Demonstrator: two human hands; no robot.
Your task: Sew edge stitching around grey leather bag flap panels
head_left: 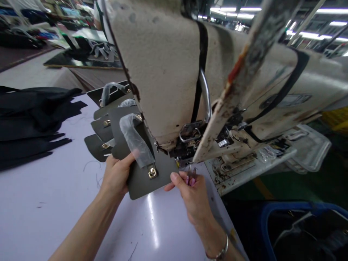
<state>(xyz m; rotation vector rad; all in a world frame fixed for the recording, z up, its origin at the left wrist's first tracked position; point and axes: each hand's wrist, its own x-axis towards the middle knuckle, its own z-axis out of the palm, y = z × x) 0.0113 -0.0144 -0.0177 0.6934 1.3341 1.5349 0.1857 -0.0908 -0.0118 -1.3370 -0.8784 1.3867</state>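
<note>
The left hand (pixel 116 175) grips a grey leather flap (pixel 140 181); the right hand (pixel 190 197) pinches snips (pixel 191 177) that could nick it if jolted.

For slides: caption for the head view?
Left hand holds a grey leather bag flap at a sewing machine; right hand holds pink-handled snips.

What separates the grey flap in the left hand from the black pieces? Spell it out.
The grey flap has a gold clasp and wrapped strap; the black pieces show no hardware. The flap is held in the left hand; the black pieces lie piled on the table. Both look like leather.
</note>
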